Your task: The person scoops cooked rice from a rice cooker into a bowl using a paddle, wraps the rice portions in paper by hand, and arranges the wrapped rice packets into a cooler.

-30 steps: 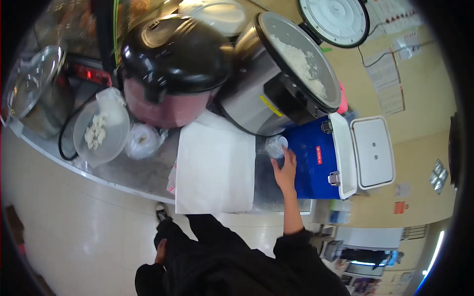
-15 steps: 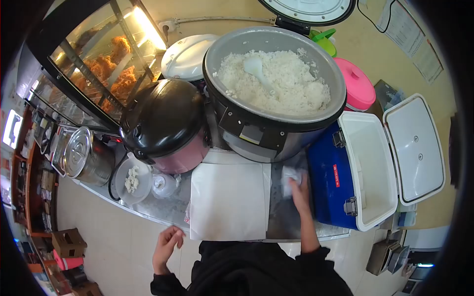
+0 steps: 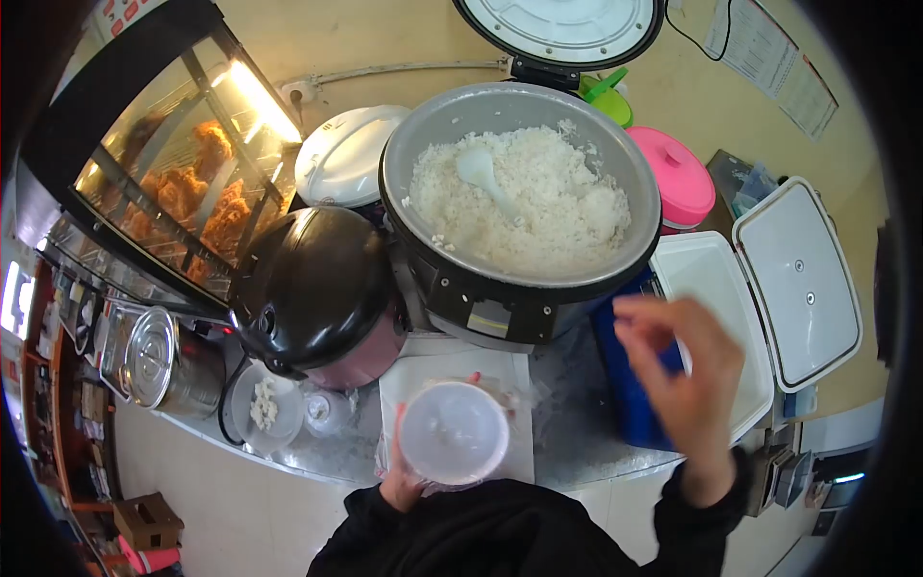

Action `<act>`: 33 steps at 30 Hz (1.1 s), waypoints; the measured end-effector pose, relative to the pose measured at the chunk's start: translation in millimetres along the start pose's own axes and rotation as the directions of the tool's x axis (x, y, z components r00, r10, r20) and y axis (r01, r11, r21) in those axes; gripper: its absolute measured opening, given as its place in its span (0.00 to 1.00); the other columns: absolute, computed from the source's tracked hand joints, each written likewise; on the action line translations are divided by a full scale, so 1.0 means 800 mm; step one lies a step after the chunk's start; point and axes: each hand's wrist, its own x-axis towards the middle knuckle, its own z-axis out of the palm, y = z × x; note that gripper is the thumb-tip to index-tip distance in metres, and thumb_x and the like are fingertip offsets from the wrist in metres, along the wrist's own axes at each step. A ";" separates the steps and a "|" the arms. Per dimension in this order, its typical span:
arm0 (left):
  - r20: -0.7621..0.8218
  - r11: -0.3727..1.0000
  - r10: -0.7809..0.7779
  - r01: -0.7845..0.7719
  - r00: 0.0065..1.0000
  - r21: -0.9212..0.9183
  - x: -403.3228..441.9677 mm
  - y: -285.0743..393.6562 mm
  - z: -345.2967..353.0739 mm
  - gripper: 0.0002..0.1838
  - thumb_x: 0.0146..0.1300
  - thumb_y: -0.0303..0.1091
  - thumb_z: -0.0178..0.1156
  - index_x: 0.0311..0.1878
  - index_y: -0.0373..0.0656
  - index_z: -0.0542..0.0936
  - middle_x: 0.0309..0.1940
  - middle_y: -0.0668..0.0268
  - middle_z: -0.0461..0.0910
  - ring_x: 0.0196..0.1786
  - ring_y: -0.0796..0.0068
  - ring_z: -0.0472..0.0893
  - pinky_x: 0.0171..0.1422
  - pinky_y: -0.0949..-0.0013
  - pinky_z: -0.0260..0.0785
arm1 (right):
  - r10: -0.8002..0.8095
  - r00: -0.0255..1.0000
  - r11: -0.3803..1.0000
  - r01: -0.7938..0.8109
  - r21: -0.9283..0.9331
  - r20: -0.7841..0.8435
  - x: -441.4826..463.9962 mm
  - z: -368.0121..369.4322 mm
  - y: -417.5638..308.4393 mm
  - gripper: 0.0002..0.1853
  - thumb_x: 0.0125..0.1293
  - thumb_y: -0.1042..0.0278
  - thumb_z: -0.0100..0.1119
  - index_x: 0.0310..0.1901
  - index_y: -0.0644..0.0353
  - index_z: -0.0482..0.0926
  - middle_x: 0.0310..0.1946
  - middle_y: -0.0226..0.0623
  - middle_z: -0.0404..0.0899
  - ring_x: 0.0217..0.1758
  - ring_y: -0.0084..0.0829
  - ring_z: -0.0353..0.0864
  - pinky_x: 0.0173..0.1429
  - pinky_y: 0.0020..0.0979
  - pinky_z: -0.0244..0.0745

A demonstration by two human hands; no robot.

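Observation:
My left hand (image 3: 400, 471) grips a translucent round plastic bowl (image 3: 454, 433) by its side, over the white paper sheets (image 3: 510, 370) at the counter's front. Crinkled clear plastic shows around the bowl's edge; I cannot tell whether it is a bag or wrap. My right hand (image 3: 694, 370) is raised in front of the blue cooler box (image 3: 625, 385). Its fingers are half curled and apart, a little blurred, with nothing visible in them. Behind the paper stands a big rice cooker (image 3: 510, 322), lid up, holding cooked rice (image 3: 567, 202) and a pale rice paddle (image 3: 478, 171).
A closed dark-lidded cooker (image 3: 312, 288) stands left, beside a lit display case (image 3: 183, 163) with fried chicken. Nearer are a bowl with rice scraps (image 3: 284, 428), a plastic bottle (image 3: 322, 413) and a steel pot (image 3: 192, 375). The cooler's lid (image 3: 803, 288) is open; a pink container (image 3: 673, 178) sits behind.
My left hand has come up over the paper and now holds the bowl. My right hand has left the counter and the white bundle it touched, rising right. The view has shifted.

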 end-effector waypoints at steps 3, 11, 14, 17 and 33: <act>-0.055 0.966 0.236 -0.229 0.970 0.119 0.001 0.036 0.002 0.56 0.43 0.77 0.55 0.67 0.42 0.59 0.65 0.52 0.61 0.64 0.40 0.64 0.68 0.44 0.58 | -0.212 0.924 0.971 0.237 -0.041 0.319 0.090 0.033 0.037 0.19 0.47 0.77 0.65 0.44 0.57 0.76 0.33 0.37 0.74 0.39 0.36 0.76 0.42 0.36 0.71; 0.208 0.832 0.517 -0.545 0.830 0.108 0.038 0.094 -0.001 0.70 0.31 0.77 0.63 0.72 0.40 0.46 0.61 0.42 0.62 0.63 0.45 0.67 0.65 0.48 0.64 | -0.358 0.495 0.610 0.766 -0.204 0.792 0.176 0.191 0.151 0.17 0.50 0.72 0.62 0.43 0.55 0.74 0.37 0.35 0.72 0.45 0.35 0.75 0.46 0.36 0.73; 0.132 0.793 0.561 -0.576 0.817 0.199 0.045 0.106 -0.005 0.67 0.33 0.69 0.71 0.72 0.47 0.47 0.61 0.45 0.61 0.62 0.44 0.65 0.64 0.48 0.64 | -0.348 0.455 0.572 0.796 -0.198 0.820 0.201 0.191 0.151 0.11 0.53 0.72 0.56 0.40 0.57 0.73 0.36 0.34 0.71 0.42 0.33 0.76 0.44 0.34 0.74; 0.170 0.768 0.623 -0.639 0.763 0.052 0.063 0.102 -0.038 0.74 0.28 0.67 0.74 0.73 0.45 0.41 0.64 0.44 0.59 0.65 0.46 0.62 0.68 0.48 0.59 | -0.445 0.514 0.481 0.828 -0.288 0.734 0.240 0.189 0.151 0.05 0.54 0.73 0.55 0.33 0.58 0.72 0.33 0.32 0.72 0.39 0.31 0.76 0.41 0.32 0.73; 0.026 0.666 0.743 -0.742 0.669 0.069 0.098 0.111 -0.018 0.71 0.29 0.62 0.76 0.73 0.47 0.42 0.65 0.46 0.58 0.67 0.47 0.60 0.70 0.48 0.56 | -0.228 0.587 0.738 0.625 -0.256 0.777 0.236 0.138 0.172 0.04 0.58 0.63 0.60 0.31 0.51 0.83 0.21 0.30 0.78 0.28 0.32 0.72 0.51 0.36 0.57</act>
